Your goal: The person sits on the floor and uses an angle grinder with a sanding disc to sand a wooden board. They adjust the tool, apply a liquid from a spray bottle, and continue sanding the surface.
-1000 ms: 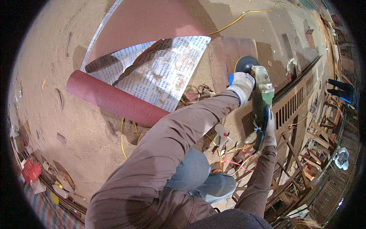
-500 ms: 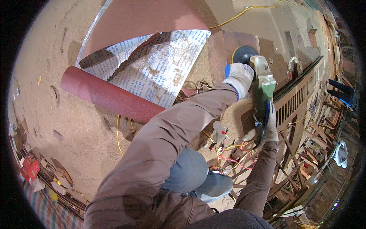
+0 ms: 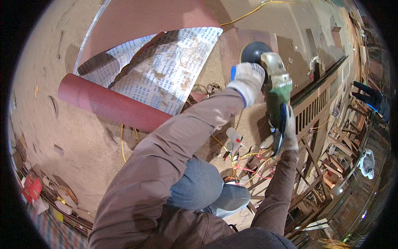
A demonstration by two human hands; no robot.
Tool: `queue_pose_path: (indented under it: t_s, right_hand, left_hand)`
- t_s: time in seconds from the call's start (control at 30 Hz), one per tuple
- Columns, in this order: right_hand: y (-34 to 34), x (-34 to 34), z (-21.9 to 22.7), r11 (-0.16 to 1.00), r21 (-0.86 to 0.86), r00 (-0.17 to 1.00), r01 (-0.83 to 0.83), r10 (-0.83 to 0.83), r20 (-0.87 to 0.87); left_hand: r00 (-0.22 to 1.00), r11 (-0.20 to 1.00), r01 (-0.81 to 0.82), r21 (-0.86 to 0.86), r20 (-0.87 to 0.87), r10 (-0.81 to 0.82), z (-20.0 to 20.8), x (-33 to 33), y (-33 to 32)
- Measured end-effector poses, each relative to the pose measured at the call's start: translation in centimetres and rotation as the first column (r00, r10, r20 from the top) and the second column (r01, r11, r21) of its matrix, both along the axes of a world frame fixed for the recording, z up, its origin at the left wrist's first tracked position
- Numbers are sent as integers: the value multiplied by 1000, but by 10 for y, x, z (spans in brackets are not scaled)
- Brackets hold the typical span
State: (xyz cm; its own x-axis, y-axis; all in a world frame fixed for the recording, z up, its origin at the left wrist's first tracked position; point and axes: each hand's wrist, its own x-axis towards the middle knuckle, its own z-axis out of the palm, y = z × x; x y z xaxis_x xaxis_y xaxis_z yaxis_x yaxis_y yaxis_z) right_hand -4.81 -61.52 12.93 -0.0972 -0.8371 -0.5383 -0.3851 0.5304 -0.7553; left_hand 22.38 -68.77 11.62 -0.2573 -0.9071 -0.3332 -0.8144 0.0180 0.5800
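Observation:
An angle grinder [image 3: 281, 89] with a green and pale body spans both of my gloved hands. My left hand [image 3: 248, 79], in a white glove with a blue cuff patch, is closed at the grinder's head, close behind the dark round disc [image 3: 252, 53]. What its fingers wrap round is mostly hidden. Lower down, my right hand [image 3: 291, 130] grips the rear of the body. The disc is over a flat brown sheet [image 3: 231, 47]; whether they touch, I cannot tell. Left of it lies a large red-brown sandpaper roll [image 3: 114, 103], its printed white backing [image 3: 166, 70] folded up and torn.
Yellow cords [image 3: 265, 5] run across the dusty floor [image 3: 45, 124]. A slatted wooden panel [image 3: 317, 106] stands at the right, with wooden frames beyond. Near my knees are a translucent bottle [image 3: 233, 135] and tangled red cords [image 3: 251, 169]. Another person's dark-clothed legs [image 3: 369, 95] show far right.
The whole view has shifted slightly. My hands and the grinder have moved a little left, carrying the disc left over the brown sheet. Both grips stay the same.

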Motion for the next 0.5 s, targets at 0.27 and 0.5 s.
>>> queue_pose_path:
  t_s: [0.27,0.5]
  right_hand:
    - [7,3,14,979,15,978,204,-204,44]
    - [85,-31,7,983,69,981,168,-159,-115]
  left_hand:
    - [983,983,180,-19,-38,-181,3,-31,-23]
    - [901,875,422,237,1,-435,17,-55,12]
